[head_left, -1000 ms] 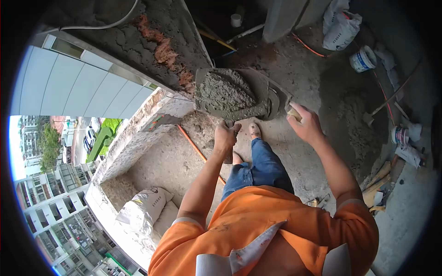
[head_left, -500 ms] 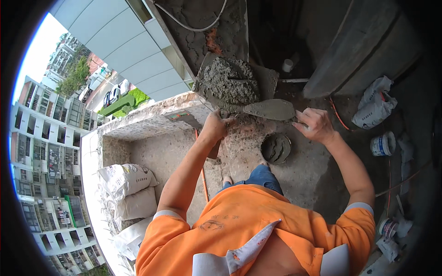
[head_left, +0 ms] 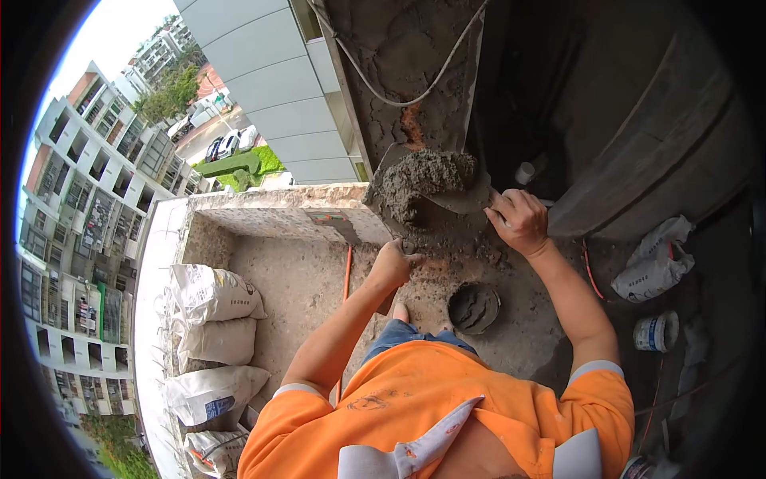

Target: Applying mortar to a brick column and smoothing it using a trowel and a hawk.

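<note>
My left hand (head_left: 389, 265) is closed at the near edge of a grey mortar board (head_left: 435, 231), with a brown handle-like end (head_left: 388, 301) showing below the fist. A heaped lump of wet mortar (head_left: 423, 172) lies on the board. My right hand (head_left: 520, 221) is closed on the handle of a trowel, and the handle is mostly hidden by the fingers. The trowel's blade (head_left: 463, 201) lies against the right side of the lump, partly covered by mortar. A round black bucket (head_left: 474, 309) with mortar inside stands on the floor near my feet.
Ahead rises a mortar-coated wall strip (head_left: 375, 56), with a pale cable (head_left: 407, 102) hanging across it. A low rough parapet (head_left: 279, 209) runs along the left. White sacks (head_left: 215, 294) are stacked beside it. An orange hose (head_left: 347, 279), another sack (head_left: 654, 259) and a white bucket (head_left: 657, 331) lie around.
The trowel blade has moved from the board's near edge up into the mortar lump, and the lump's shape has changed. My right hand has risen with it. The whole view has shifted.
</note>
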The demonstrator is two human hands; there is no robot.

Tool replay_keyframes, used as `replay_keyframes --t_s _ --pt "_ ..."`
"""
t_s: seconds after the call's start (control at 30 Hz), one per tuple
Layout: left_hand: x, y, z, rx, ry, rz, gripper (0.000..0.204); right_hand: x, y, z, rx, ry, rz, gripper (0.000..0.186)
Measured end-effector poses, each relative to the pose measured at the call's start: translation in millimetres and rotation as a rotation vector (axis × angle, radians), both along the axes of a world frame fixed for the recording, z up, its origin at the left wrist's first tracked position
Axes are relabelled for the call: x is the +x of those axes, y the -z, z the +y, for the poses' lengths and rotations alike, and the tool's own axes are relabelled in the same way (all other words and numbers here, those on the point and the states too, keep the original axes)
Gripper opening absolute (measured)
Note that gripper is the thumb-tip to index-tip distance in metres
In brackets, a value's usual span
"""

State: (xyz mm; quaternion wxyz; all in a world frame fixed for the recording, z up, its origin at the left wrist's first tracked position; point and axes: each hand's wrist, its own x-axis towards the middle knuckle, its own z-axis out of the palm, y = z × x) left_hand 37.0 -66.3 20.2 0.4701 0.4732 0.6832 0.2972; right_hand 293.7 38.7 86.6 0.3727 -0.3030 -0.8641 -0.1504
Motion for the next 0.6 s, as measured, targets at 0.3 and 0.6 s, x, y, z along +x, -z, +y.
replay_keyframes --t_s 0.3,0.6 --pt "-41.9 61.5 48.4 0.098 -0.055 0.122 0.046 -60.0 -7.3 74.7 0.061 0.084 -0.082 0.025" --pt "-65.8 99.2 88.8 0.036 -0.067 0.063 0.055 -124.6 -0.3 129.6 0.087 0.049 0.036 0.02"
